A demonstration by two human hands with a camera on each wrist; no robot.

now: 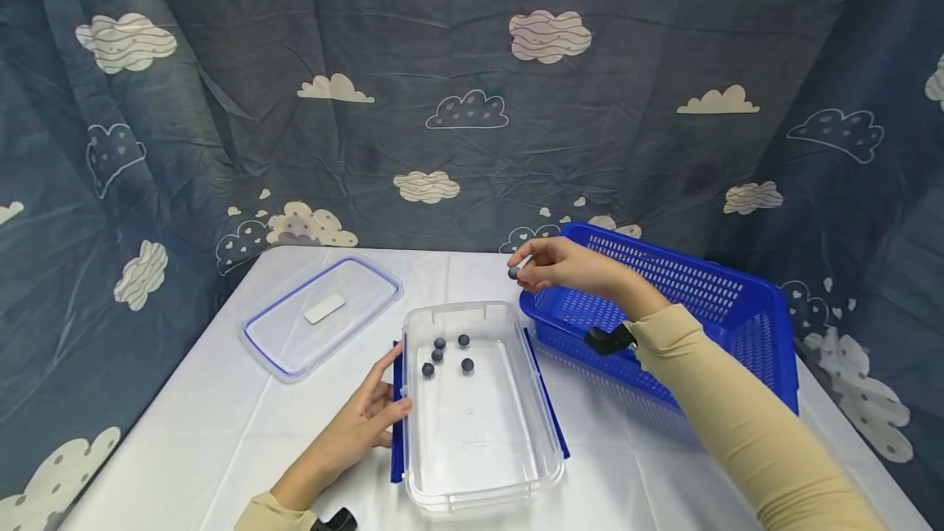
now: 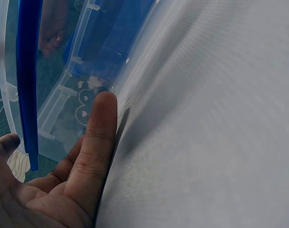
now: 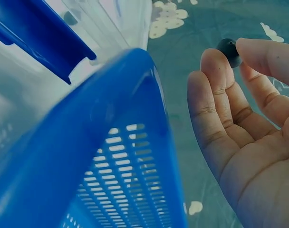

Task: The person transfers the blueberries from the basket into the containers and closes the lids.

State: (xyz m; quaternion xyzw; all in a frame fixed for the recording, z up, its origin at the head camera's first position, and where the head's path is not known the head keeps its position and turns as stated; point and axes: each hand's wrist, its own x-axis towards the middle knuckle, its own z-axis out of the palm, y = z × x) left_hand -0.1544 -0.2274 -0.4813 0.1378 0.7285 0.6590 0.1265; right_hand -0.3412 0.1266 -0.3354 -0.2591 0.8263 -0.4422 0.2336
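Observation:
In the head view, my right hand (image 1: 553, 265) pinches a small dark blue, blueberry-like ball (image 1: 513, 273) between thumb and fingertips, above the near-left corner of the blue basket. The right wrist view shows the same ball (image 3: 229, 52) at the fingertips, the other fingers loosely bent. A clear rectangular container (image 1: 483, 424) stands uncovered on the table, its blue side flaps (image 1: 398, 424) hanging down. Several matching balls (image 1: 437, 356) lie inside, toward its far left. My left hand (image 1: 365, 416) rests along the container's left side, fingers fairly straight, thumb at the rim.
A blue slotted basket (image 1: 785, 351) stands right of the container, close to its far right corner. Its clear lid (image 1: 295, 342), edged in blue with a white label (image 1: 324, 308), lies flat at the left. A cloud-patterned curtain (image 1: 472, 39) hangs behind the white table (image 1: 199, 424).

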